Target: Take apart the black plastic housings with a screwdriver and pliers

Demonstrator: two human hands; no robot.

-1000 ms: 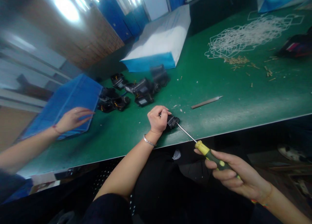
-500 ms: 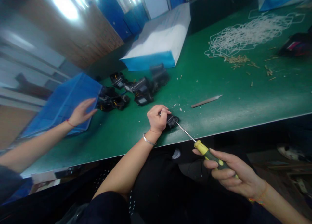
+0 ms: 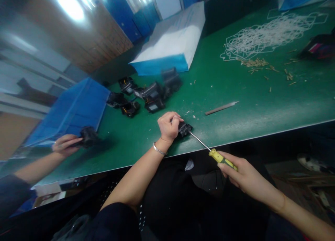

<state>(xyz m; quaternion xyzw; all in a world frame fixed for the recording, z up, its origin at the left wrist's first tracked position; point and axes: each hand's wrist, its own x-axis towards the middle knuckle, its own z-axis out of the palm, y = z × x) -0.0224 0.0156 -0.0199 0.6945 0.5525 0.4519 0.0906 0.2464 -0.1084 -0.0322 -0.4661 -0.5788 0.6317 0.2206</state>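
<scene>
My left hand (image 3: pixel 169 126) is closed around a small black plastic part (image 3: pixel 185 129), pressed to the green table near its front edge. The fingers cover much of the part, so its exact kind does not show. My right hand (image 3: pixel 240 171) grips a screwdriver (image 3: pixel 219 157) by its yellow and dark green handle. The metal shaft slants up and left, its tip meeting the part's right end. Just beyond lies a grey file (image 3: pixel 221 109) with a pointed tang. Behind my left hand sit several black plastic units (image 3: pixel 154 97) with pale labels.
A co-worker's hand (image 3: pixel 66 145) holds a black unit (image 3: pixel 89 137) beside a blue bin (image 3: pixel 70 108) at left. A white and blue bag (image 3: pixel 172 42) lies at the back. Tangled white wire (image 3: pixel 267 36) and brass-coloured pins (image 3: pixel 255 64) are at far right.
My right hand has turned on the screwdriver handle, its fingers now underneath and the back of the hand up. The co-worker's hand has drawn back toward the front left with a black unit.
</scene>
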